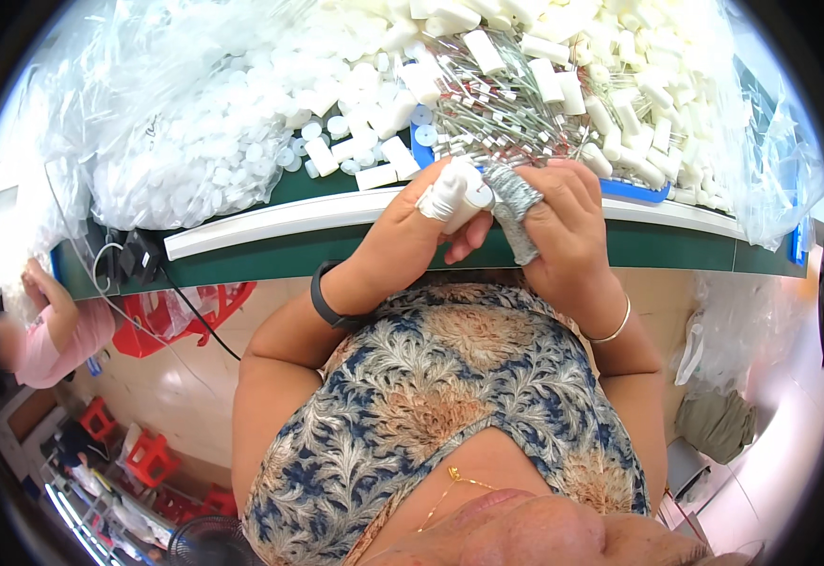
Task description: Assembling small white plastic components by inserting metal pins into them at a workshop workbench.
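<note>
Both hands meet at the centre of the frame, just above the near edge of the green surface (676, 247). The left hand (410, 226) is closed in a grip on a small white cylindrical tube (469, 193), which stands out of the fist near the thumb and forefinger; a white wrap covers one finger of that hand. The right hand (563, 222) sits touching the left, fingers curled, with a grey wrap (514, 198) on the forefinger pressed against the side of the tube; whether this hand pinches a further small part cannot be told. The tube thus lies between the two hands, held mainly by the left. A black wristband (329, 300) is on the left wrist, a thin bangle (615, 330) on the right. Directly behind the hands, upper centre, lies a heap of thin clear stems with white tips (506, 113) on a blue tray (634, 191). Loose white tubes (619, 104) are piled at upper right, and white round caps (242, 141) fill clear plastic bags (129, 113) at upper left. A white rail (271, 224) runs along the edge of the surface. At lower left, another person in a pink sleeve (54, 344) is present near red stools (153, 457).
</note>
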Available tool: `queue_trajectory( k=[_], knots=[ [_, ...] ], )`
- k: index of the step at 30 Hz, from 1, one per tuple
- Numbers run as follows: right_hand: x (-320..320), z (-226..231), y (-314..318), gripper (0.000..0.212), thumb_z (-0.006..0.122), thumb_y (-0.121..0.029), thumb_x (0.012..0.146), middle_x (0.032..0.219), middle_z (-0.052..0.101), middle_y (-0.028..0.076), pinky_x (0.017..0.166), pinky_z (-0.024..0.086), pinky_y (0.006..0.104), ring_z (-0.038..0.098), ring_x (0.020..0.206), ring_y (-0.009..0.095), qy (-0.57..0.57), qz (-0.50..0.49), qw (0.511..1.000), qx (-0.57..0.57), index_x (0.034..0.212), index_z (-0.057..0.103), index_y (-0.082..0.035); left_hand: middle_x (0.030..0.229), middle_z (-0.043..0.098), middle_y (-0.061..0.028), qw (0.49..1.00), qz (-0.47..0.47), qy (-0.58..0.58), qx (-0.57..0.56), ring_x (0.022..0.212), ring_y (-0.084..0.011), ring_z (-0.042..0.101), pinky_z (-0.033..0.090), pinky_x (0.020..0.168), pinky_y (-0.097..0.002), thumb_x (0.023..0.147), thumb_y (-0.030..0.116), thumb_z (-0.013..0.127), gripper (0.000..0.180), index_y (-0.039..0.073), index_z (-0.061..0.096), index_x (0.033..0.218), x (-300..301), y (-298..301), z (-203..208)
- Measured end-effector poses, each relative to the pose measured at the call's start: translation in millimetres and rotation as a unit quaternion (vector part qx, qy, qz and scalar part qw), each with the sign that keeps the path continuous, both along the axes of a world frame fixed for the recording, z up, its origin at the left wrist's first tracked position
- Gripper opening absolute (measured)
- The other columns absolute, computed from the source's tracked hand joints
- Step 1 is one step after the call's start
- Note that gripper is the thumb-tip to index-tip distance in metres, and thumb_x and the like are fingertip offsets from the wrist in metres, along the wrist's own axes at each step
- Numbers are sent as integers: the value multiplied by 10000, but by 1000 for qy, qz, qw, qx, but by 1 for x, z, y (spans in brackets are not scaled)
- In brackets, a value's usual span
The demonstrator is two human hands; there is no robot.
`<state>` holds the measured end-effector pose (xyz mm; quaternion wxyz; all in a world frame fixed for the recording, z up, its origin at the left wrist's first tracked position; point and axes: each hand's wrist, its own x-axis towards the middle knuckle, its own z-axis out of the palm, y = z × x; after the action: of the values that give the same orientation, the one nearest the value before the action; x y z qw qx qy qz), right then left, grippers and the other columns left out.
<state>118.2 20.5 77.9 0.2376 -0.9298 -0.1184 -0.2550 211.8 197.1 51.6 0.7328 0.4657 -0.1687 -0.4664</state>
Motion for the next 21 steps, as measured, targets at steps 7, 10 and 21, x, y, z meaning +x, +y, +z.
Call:
queue_trajectory(
  k=[7, 10, 21],
  knots=[
    [-5, 9, 18, 173, 633, -64, 701, 1012, 658, 177, 875, 454, 444, 600, 872, 291, -24, 5, 991, -133, 860, 663, -4, 768, 509, 6, 995, 41, -88, -15, 624, -66, 429, 358, 545, -216, 1082, 399, 402, 383, 46, 528, 1162, -9, 6, -3],
    [-6, 14, 23, 180, 631, -103, 706, 966, 648, 166, 854, 458, 433, 587, 840, 283, -16, 23, 983, -181, 853, 658, -4, 758, 482, 20, 994, 48, -96, 26, 620, -58, 399, 341, 541, -217, 1080, 381, 416, 352, 49, 531, 1101, -11, 6, -3],
    [11, 9, 14, 281, 710, -82, 648, 1003, 632, 155, 859, 462, 453, 607, 886, 326, -14, 7, 995, -93, 902, 630, 8, 764, 476, 76, 999, 36, 8, -19, 576, -10, 359, 264, 494, -186, 1037, 415, 507, 413, 104, 533, 1308, 6, -6, -7]
  ],
)
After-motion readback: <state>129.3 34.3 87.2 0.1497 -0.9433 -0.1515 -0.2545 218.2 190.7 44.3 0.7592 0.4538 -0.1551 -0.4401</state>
